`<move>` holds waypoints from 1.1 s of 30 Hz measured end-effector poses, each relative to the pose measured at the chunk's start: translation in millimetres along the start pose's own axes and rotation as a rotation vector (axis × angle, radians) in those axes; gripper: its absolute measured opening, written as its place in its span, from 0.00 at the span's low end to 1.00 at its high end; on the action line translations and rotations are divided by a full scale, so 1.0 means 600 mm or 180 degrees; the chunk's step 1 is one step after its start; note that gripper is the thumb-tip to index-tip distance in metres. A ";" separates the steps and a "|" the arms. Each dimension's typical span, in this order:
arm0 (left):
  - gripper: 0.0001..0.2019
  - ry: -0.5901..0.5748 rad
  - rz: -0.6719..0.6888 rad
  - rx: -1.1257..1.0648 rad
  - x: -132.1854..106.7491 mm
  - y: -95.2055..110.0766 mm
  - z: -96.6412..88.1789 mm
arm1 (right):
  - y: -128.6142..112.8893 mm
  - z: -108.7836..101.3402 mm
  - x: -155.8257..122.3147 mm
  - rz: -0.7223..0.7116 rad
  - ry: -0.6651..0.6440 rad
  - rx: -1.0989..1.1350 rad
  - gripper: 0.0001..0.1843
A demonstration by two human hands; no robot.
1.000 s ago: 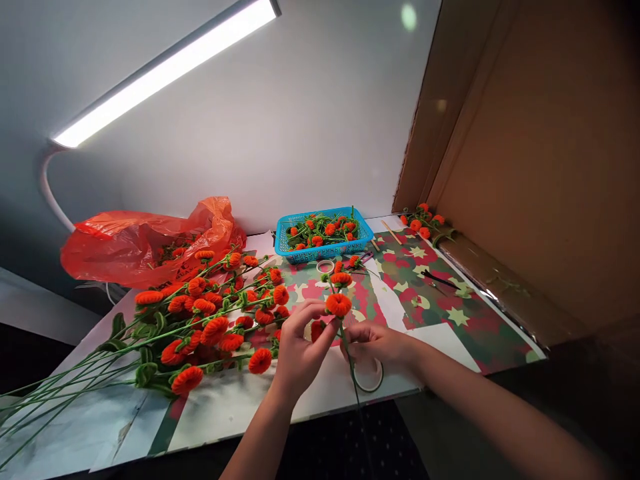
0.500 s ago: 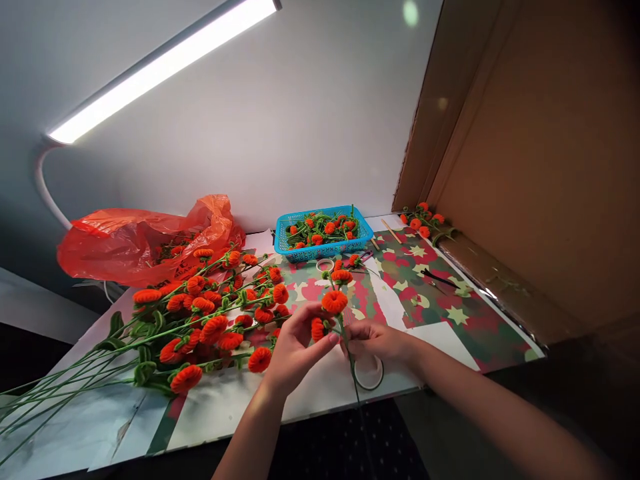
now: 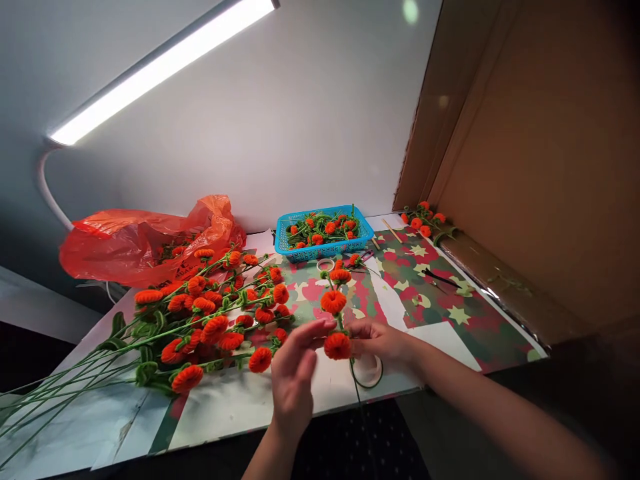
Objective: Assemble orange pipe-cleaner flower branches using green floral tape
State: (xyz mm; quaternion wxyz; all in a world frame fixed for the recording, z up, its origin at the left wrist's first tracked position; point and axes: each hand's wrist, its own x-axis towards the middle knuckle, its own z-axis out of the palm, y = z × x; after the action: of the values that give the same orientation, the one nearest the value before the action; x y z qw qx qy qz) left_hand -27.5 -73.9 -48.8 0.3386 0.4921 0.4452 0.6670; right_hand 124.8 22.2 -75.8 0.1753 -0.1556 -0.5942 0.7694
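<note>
Both my hands meet over the front edge of the table. My right hand [image 3: 376, 340] pinches a green flower stem [image 3: 341, 319] that carries an orange pompom bloom [image 3: 333, 301] and another higher up [image 3: 341, 275]. A third orange bloom [image 3: 337, 346] sits between my hands, beside the stem. My left hand [image 3: 295, 373] is by it with its fingers stretched out; the fingertips touch the stem near the blooms. A roll of tape [image 3: 369, 372] lies on the table just under my right hand.
A pile of finished orange flowers on long green stems [image 3: 200, 320] covers the table's left half. Behind stand a blue basket of blooms [image 3: 324, 233] and an orange plastic bag [image 3: 150, 240]. More blooms [image 3: 423, 221] lie by the cardboard wall [image 3: 525, 167].
My left hand has let go of its pinch and dropped back with its fingers spread. The loose orange bloom now sits lower, between my hands beside the stem.
</note>
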 end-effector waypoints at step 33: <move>0.19 -0.0675 0.0306 0.0657 0.078 0.017 -0.035 | -0.010 0.000 0.001 -0.0066 -0.0344 -0.0153 0.22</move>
State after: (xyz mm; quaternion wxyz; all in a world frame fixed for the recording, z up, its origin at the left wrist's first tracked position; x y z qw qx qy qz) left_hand -61.1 -41.3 -25.0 0.2989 0.6128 0.4491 0.5774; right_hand 124.7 24.1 -70.0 0.1471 -0.1118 -0.6227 0.7604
